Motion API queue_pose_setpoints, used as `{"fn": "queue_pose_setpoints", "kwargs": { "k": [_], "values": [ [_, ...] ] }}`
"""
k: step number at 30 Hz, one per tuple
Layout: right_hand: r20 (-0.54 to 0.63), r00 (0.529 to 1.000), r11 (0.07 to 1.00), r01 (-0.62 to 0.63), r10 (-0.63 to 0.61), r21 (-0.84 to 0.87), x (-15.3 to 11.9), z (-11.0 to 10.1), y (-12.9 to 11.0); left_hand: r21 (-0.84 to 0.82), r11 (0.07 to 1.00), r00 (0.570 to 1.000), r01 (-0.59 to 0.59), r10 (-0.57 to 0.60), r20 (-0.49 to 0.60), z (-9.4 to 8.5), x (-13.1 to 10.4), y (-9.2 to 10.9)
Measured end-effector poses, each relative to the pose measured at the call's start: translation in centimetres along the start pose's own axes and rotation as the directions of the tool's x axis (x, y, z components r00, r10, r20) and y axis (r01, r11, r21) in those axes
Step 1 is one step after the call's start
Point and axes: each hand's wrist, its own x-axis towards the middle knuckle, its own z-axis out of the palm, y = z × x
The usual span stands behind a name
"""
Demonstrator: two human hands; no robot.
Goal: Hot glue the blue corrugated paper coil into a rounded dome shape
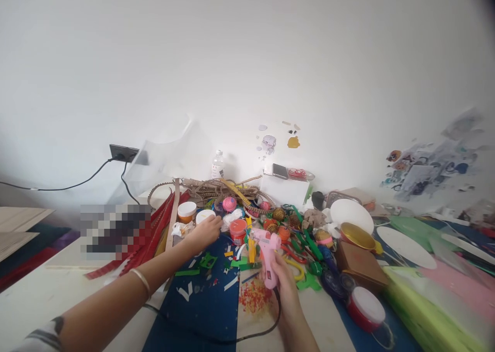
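Observation:
My right hand [284, 274] is wrapped around the handle of a pink glue gun [266, 249], its nozzle pointing left and its black cord hanging down. At the back left, my left hand [207, 232] is curled around a white-lidded jar [204, 216], covering most of its body; the fingertips are partly hidden. Just left of it stands another white-lidded jar [187, 211] with orange contents. An orange-red jar [237, 232] stands between my hands. Crumpled white material [232, 218] lies right of my left hand. Coloured paper scraps [209, 261] are scattered in front.
Corrugated cardboard strips [209, 192] and a bottle [218, 165] are against the wall. Yarn-wrapped balls [283, 233] crowd the middle. On the right are a brown box [361, 267], a gold bowl [358, 235] and a red jar [366, 308]. The glue gun's cord [209, 337] crosses the front.

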Motion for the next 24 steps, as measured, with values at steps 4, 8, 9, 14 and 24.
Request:
{"fn": "queue_pose_setpoints", "kwargs": {
  "k": [4,8,9,14,24],
  "values": [
    [0.009,1.0,1.0,0.001,-0.001,0.009,-0.1,0.2,-0.3,0.012,0.999,0.999,-0.031,0.031,-0.015,0.2,0.3,-1.4],
    [-0.002,1.0,1.0,-0.019,0.019,0.001,-0.3,0.4,-0.7,-0.013,1.0,0.999,-0.026,0.026,-0.034,-0.2,0.1,-2.8],
    [-0.01,1.0,1.0,-0.023,0.023,0.004,-0.4,0.5,-0.7,-0.02,1.0,0.999,-0.024,0.023,-0.039,-0.3,0.1,-3.0],
    [-0.033,0.999,1.0,-0.021,0.021,0.0,-0.4,0.6,-0.9,-0.055,0.996,0.996,-0.071,0.069,-0.049,-0.2,-0.1,-2.8],
    [-0.073,0.997,0.996,0.04,-0.035,0.08,-0.3,0.1,-0.9,-0.111,0.978,0.984,-0.176,0.175,-0.018,0.8,-0.5,-2.4]
  ]
}}
